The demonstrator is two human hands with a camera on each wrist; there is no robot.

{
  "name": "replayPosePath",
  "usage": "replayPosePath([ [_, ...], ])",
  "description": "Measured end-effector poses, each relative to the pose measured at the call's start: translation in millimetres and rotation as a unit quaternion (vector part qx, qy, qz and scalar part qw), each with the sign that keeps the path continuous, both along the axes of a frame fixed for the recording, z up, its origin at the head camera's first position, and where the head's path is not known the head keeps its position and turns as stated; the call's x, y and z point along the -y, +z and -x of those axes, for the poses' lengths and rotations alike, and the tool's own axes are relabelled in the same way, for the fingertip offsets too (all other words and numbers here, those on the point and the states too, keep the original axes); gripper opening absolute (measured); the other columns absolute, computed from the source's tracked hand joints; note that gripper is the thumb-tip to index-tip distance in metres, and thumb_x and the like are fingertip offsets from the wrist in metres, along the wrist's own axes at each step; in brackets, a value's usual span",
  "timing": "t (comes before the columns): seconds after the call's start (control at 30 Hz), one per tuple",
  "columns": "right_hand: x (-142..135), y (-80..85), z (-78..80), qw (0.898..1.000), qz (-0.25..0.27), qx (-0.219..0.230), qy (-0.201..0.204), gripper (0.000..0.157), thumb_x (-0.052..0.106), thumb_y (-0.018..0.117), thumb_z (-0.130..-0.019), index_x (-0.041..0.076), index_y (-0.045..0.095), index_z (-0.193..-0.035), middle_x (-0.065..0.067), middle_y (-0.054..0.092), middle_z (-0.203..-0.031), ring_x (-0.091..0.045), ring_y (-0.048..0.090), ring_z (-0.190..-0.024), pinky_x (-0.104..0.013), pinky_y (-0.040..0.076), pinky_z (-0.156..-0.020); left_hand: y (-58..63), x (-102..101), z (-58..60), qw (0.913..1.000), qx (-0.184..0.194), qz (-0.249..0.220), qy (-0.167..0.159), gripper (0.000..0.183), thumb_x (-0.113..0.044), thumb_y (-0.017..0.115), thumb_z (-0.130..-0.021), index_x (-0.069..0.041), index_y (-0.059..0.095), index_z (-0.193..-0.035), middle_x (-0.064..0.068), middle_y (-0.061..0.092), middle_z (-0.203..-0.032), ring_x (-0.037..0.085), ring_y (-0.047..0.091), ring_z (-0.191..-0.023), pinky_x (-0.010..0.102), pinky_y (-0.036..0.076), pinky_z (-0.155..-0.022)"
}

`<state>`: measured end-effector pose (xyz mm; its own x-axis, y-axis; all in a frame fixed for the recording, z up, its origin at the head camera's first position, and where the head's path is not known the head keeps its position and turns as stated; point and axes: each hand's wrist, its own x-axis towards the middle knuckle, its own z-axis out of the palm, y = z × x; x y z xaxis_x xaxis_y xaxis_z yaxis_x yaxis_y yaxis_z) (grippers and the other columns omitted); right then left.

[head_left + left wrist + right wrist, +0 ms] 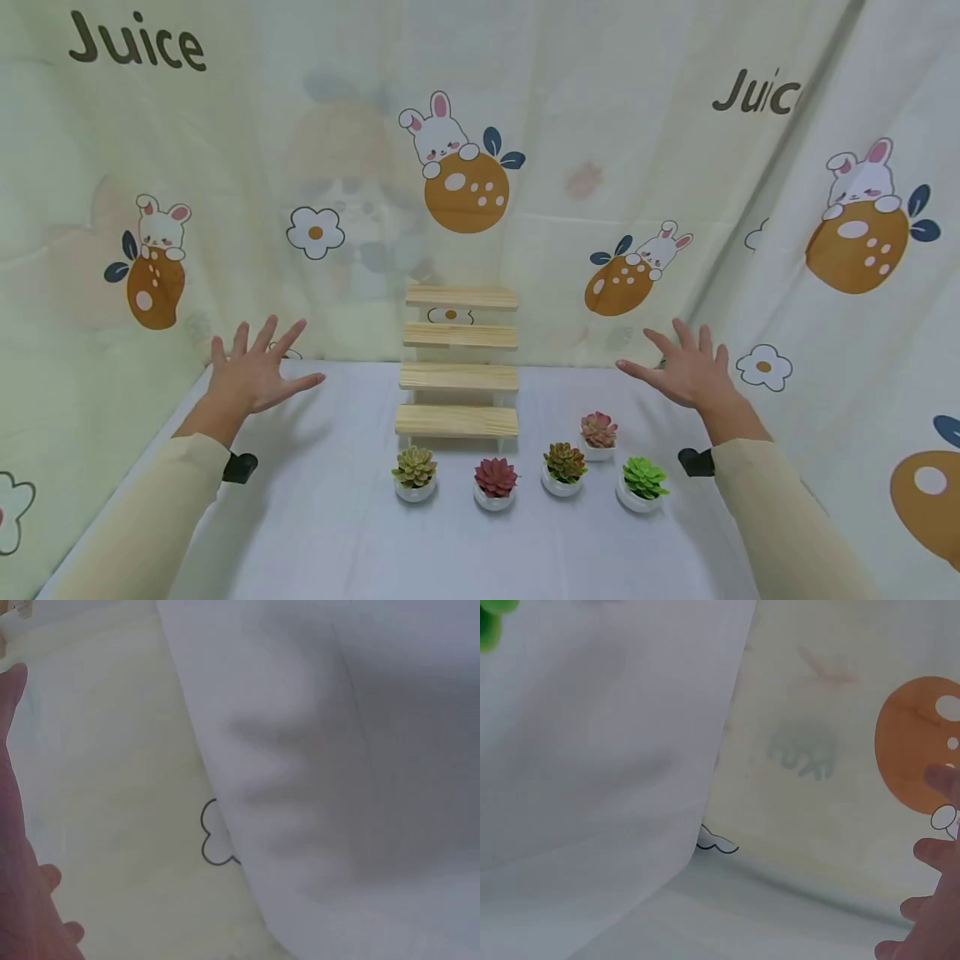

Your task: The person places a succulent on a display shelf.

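Both hands are raised over the table with fingers spread, holding nothing. In the head view the left hand [251, 375] is at the left, apart from the wooden tiered shelf [457, 421]. The right hand [690, 371] is at the right, nearest to the pink succulent [598, 430] and the bright green succulent [643, 479]. Also in white pots stand an olive-green succulent [415, 468], a dark red succulent [496, 478] and a brownish-green succulent [564, 463], in front of the shelf and to its right. Part of the left hand [30, 877] shows in the left wrist view.
A white cloth covers the table [322, 533]. Behind it and along the sides hangs a cream curtain [540, 275] printed with rabbits, oranges and flowers. Each wrist wears a dark strap-mounted piece [240, 468].
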<state>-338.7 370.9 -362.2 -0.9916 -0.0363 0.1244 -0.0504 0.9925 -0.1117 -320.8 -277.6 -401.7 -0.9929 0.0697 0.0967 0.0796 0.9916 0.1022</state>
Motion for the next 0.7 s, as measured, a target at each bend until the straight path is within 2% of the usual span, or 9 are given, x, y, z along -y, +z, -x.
replayPosePath([
  [0.27, 4, -14.0, -10.3, 0.999, 0.023, -0.021, 0.011, 0.098, 0.084, 0.043, -0.089, 0.017, 0.033, -0.161, -0.030, 0.007, -0.167, -0.066, 0.000, -0.148, -0.087, 0.003, -0.111, -11.6, -8, -5.2, 0.9999, 0.000, -0.002, -0.011, 0.105, -0.090, 0.040, -0.085, -0.033, 0.007, -0.166, 0.023, 0.006, -0.171, 0.063, 0.004, -0.149, 0.084, -0.004, -0.115],
  [0.5, 12, -26.1, -25.6, 0.998, 0.033, -0.048, 0.034, 0.091, 0.077, 0.048, -0.092, 0.015, 0.037, -0.159, -0.030, 0.014, -0.166, -0.065, 0.008, -0.147, -0.086, 0.013, -0.111, -25.5, -20, -11.5, 0.9995, -0.013, -0.006, -0.029, 0.100, -0.085, 0.044, -0.087, -0.029, 0.014, -0.165, 0.022, 0.013, -0.170, 0.057, 0.011, -0.151, 0.081, 0.007, -0.118],
  [0.7, 15, -39.9, -38.1, 0.995, 0.056, -0.072, 0.051, 0.084, 0.069, 0.051, -0.096, 0.011, 0.042, -0.155, -0.031, 0.020, -0.164, -0.063, 0.012, -0.147, -0.086, 0.016, -0.111, -44.5, -30, -15.2, 0.9983, -0.022, -0.028, -0.045, 0.094, -0.078, 0.047, -0.091, -0.026, 0.020, -0.164, 0.022, 0.020, -0.168, 0.057, 0.020, -0.149, 0.079, 0.018, -0.118],
])
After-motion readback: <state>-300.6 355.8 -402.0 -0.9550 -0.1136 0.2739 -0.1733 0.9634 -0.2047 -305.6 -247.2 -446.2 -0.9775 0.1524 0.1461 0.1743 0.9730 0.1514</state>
